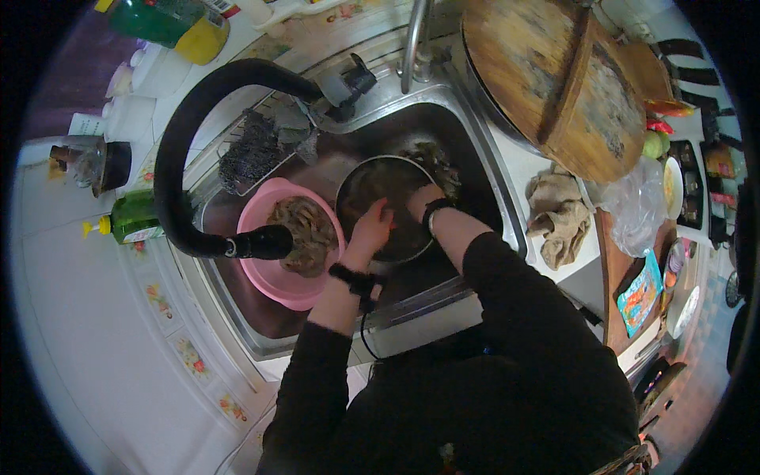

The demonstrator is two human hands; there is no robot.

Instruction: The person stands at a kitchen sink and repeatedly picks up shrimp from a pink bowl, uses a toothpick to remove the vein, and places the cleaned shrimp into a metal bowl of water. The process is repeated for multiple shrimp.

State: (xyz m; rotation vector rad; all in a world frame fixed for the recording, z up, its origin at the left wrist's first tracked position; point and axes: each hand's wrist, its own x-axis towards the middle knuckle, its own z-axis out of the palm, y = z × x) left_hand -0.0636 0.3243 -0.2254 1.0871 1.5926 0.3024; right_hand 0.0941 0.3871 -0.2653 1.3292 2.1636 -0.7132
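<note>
A round metal-rimmed bowl point(380, 256) with dark, murky contents stands in the stainless steel sink point(475, 136). My left hand point(373, 230) is over the bowl's near left part, fingers bent, with a small reddish bit at the fingertips; what it holds cannot be made out. Over the right side, my right hand point(423, 199) reaches down into the bowl, its fingers hidden. Left of it sits a pink plastic basin point(267, 279) with a pile of raw shrimp point(309, 231). Dark scraps point(442, 166) lie in the sink behind the bowl.
A black flexible hose point(172, 160) arches over the pink basin. A wire rack with mesh scourers point(252, 148) hangs at the sink's back left, near the metal faucet point(414, 47). Right of the sink are a large round wooden board point(528, 59) and a beige cloth point(558, 219). A green soap bottle point(133, 217) stands left.
</note>
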